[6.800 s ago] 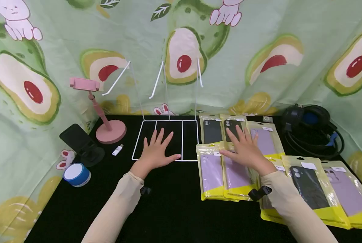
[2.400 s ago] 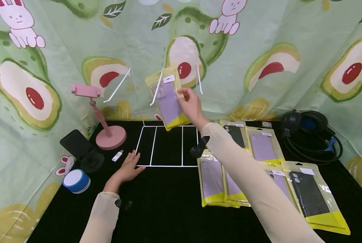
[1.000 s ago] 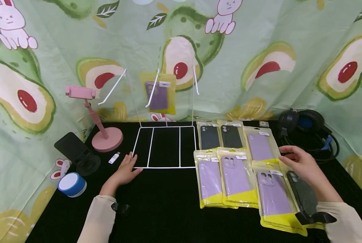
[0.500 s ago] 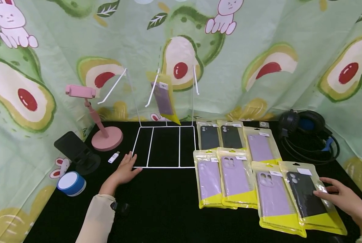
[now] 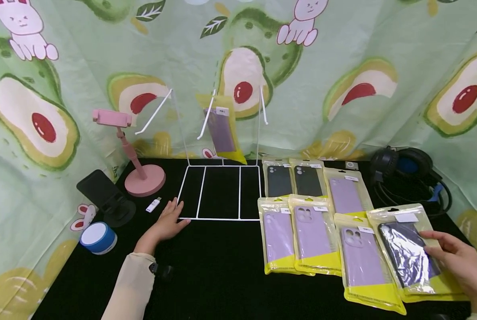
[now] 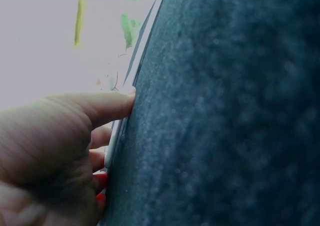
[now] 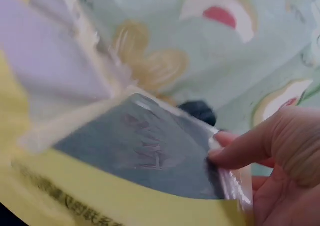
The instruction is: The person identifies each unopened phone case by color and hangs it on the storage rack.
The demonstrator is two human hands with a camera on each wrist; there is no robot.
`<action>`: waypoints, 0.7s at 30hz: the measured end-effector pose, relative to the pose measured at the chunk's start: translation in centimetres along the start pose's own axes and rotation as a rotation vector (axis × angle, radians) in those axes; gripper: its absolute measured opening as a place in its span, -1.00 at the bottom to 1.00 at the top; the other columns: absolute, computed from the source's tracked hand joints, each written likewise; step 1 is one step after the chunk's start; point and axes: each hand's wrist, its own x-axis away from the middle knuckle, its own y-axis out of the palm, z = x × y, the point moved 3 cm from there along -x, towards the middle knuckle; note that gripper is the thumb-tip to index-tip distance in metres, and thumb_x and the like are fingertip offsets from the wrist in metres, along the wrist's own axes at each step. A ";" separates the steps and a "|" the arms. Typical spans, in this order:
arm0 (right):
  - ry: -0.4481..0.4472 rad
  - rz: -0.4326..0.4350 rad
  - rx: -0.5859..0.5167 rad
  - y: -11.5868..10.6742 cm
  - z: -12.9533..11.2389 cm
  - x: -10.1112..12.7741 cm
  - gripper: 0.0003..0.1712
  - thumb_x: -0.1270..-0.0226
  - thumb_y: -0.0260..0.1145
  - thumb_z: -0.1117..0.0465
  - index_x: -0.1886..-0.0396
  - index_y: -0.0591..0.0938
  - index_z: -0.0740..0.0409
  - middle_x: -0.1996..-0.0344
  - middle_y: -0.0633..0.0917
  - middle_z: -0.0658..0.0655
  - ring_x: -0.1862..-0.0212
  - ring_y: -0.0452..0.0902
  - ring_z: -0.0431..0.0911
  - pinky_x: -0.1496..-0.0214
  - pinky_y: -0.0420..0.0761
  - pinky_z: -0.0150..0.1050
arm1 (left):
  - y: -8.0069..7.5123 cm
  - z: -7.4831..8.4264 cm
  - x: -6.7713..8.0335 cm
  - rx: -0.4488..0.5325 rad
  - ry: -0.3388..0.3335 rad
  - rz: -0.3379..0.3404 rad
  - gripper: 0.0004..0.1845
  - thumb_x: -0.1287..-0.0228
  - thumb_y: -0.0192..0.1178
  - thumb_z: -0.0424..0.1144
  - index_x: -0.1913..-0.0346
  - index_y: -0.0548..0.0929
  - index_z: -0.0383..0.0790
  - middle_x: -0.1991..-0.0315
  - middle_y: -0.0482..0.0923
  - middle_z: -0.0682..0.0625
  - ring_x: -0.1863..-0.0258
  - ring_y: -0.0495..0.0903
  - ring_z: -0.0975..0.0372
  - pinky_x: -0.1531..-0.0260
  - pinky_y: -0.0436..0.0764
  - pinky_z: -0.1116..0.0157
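Right hand (image 5: 460, 266) is closest to us, low at the near right corner, thumb and fingers curled onto the right edge of a black phone case in a clear plastic pouch with a yellow bottom band (image 5: 412, 253). In the right wrist view the fingertips (image 7: 220, 153) pinch that edge and the pouch is tipped up off the black table cloth (image 5: 222, 275). It is the rightmost pouch of the spread, overlapping the lilac-case pouch (image 5: 362, 262) just to the hand's left.

To lift it well, I'd say keep the pinch on the side seam and raise it straight up, so the slick plastic doesn't drag its neighbour along; a firmer hold nearer the top label would steady it.

Its long axis runs away from the person, white label end far, yellow band near, leaning a little to the left at the far end.

Across the table, the left hand (image 5: 167, 223) lies flat, fingers straight and relaxed, holding nothing, fingertips at the near left corner of the white wire display rack's base (image 5: 220, 193).

Farther out from the right hand sit more pouched cases, and beyond the left hand a purple-case pouch (image 5: 221, 131) hangs on the rack's middle hook.
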 end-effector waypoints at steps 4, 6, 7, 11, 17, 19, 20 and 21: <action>-0.123 0.064 -0.122 -0.6 -2.3 0.9 -0.68 -0.41 0.13 0.26 0.05 0.51 -0.34 0.36 0.51 -0.39 0.32 0.37 -0.41 0.36 0.44 -0.52 | 0.1 0.0 -0.2 -0.008 0.004 0.001 -0.24 -0.41 0.01 -0.08 -0.43 -0.03 -0.48 -0.46 -0.36 -0.40 -0.43 -0.37 -0.21 -0.35 -0.23 -0.16; -0.197 0.079 -0.224 -0.5 -4.2 1.0 -0.66 -0.39 0.16 0.26 -0.04 0.54 -0.27 0.30 0.49 -0.45 0.22 0.32 -0.46 0.28 0.36 -0.62 | 0.2 -0.1 -0.3 -0.017 0.005 0.003 -0.24 -0.41 0.01 -0.08 -0.43 -0.03 -0.49 -0.45 -0.36 -0.41 -0.43 -0.37 -0.23 -0.34 -0.23 -0.18; -0.229 0.067 -0.317 -0.3 -5.5 1.0 -0.64 -0.38 0.17 0.29 -0.06 0.56 -0.22 0.27 0.52 -0.41 0.19 0.32 -0.45 0.26 0.34 -0.64 | 0.1 -0.2 -0.3 -0.023 0.000 0.006 -0.24 -0.42 0.01 -0.08 -0.43 -0.03 -0.48 -0.45 -0.35 -0.41 -0.43 -0.37 -0.23 -0.34 -0.22 -0.18; -0.370 0.005 -0.644 1.3 -11.3 1.4 -0.63 -0.28 0.23 0.42 -0.05 0.61 0.05 0.23 0.61 -0.20 0.24 0.43 -0.35 0.25 0.42 -0.63 | -0.1 -0.2 0.0 -0.019 -0.002 0.008 -0.25 -0.41 0.01 -0.09 -0.43 -0.03 -0.49 -0.45 -0.35 -0.41 -0.43 -0.36 -0.23 -0.34 -0.22 -0.19; -0.572 -0.065 -0.876 4.5 -20.4 3.1 -0.64 -0.23 0.18 0.58 0.01 0.61 0.25 0.31 0.63 0.00 0.37 0.53 -0.24 0.37 0.57 -0.50 | -0.1 0.3 0.1 -0.016 -0.004 0.009 -0.26 -0.42 0.00 -0.10 -0.43 -0.03 -0.49 -0.46 -0.35 -0.40 -0.43 -0.36 -0.22 -0.35 -0.22 -0.17; -0.652 -0.090 -0.913 5.6 -23.1 3.5 -0.64 -0.22 0.14 0.62 0.02 0.59 0.34 0.32 0.63 0.04 0.36 0.52 -0.21 0.36 0.56 -0.48 | -0.1 0.4 0.1 -0.020 -0.006 0.008 -0.26 -0.42 -0.01 -0.11 -0.43 -0.03 -0.49 -0.46 -0.35 -0.40 -0.43 -0.36 -0.21 -0.35 -0.22 -0.16; -0.682 -0.102 -0.918 6.2 -24.4 3.8 -0.65 -0.21 0.13 0.64 0.03 0.58 0.37 0.32 0.63 0.05 0.36 0.50 -0.20 0.36 0.55 -0.46 | -0.1 0.4 0.1 -0.018 -0.003 0.008 -0.26 -0.42 0.00 -0.11 -0.43 -0.03 -0.49 -0.46 -0.35 -0.40 -0.43 -0.36 -0.21 -0.35 -0.22 -0.16; -0.702 -0.123 -0.920 6.8 -25.6 4.0 -0.65 -0.21 0.13 0.64 0.03 0.58 0.37 0.30 0.63 0.06 0.35 0.50 -0.19 0.35 0.55 -0.45 | -0.1 0.5 0.1 -0.018 -0.001 0.009 -0.26 -0.42 0.00 -0.11 -0.43 -0.02 -0.49 -0.46 -0.34 -0.40 -0.43 -0.35 -0.21 -0.35 -0.22 -0.16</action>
